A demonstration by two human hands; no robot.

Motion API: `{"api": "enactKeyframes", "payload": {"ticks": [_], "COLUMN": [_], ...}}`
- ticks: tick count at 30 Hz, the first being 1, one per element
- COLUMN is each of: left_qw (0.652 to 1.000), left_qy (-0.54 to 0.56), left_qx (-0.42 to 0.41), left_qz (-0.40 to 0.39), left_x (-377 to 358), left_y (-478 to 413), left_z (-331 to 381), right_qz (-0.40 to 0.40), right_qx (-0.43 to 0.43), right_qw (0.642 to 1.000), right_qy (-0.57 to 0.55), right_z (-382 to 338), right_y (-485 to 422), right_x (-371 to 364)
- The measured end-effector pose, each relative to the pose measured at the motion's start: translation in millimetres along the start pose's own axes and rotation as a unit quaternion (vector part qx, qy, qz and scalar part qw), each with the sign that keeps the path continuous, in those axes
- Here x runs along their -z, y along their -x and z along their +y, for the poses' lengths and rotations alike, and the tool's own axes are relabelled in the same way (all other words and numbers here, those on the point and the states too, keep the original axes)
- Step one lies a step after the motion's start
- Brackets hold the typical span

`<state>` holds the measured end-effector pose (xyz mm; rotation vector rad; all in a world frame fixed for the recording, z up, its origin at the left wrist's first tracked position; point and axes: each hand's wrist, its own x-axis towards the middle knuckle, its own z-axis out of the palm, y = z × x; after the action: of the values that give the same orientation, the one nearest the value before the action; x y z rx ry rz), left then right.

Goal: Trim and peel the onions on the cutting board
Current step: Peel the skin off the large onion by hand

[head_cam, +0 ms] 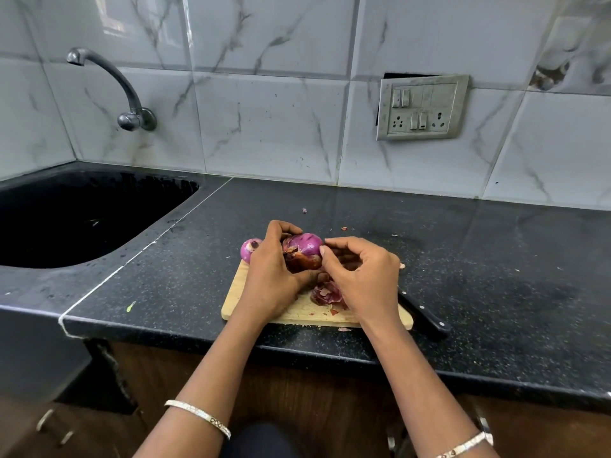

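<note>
We've got the onion (302, 251) cupped in our left hand (271, 276) over the cutting board (238, 300) so skins drop there, right hand (360, 276) pinching its peel.

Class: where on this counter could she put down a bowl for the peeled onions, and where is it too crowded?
Free: countertop right of the knife, and the strip between sink and cutting board. Crowded: the board, with both hands, two onions and peels.

- Red onion (305, 247): glossy purple, brown papery patches.
- Cutting board (233, 300): pale wood.
- Countertop (479, 259): black, finely speckled.
- Wall tiles (264, 123): white, grey marble veining.
- Knife handle (426, 317): black, silver rivets.
</note>
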<state>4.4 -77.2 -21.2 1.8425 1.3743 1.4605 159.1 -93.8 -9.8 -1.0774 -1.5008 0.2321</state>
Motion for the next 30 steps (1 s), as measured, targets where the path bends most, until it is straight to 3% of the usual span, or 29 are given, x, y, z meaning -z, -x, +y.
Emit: {"api": "enactKeyframes", "payload": {"ticks": [6, 16, 23, 27, 30], "left_qw": [1.000, 1.000, 0.988, 0.957, 0.945], "left_qy": [-0.011, 0.010, 0.144, 0.267, 0.300], "left_qx": [-0.008, -0.019, 0.028, 0.079, 0.088], "left_qz": [-0.002, -0.020, -0.048, -0.087, -0.097], "left_x": [-1, 1, 5, 9, 11], "left_y": [-1, 0, -1, 1, 3], "left_z": [-3, -1, -6, -2, 4], "right_qz": [0.014, 0.052, 0.075, 0.086, 0.094], "right_qx": [0.047, 0.000, -0.045, -0.059, -0.068], "right_qw": [0.998, 0.998, 0.996, 0.994, 0.993], "right_qy": [0.050, 0.043, 0.034, 0.030, 0.030], "right_z": [2, 5, 8, 9, 10], "right_y": [1, -2, -3, -4, -5], "right_x": [-2, 0, 2, 2, 2]}}
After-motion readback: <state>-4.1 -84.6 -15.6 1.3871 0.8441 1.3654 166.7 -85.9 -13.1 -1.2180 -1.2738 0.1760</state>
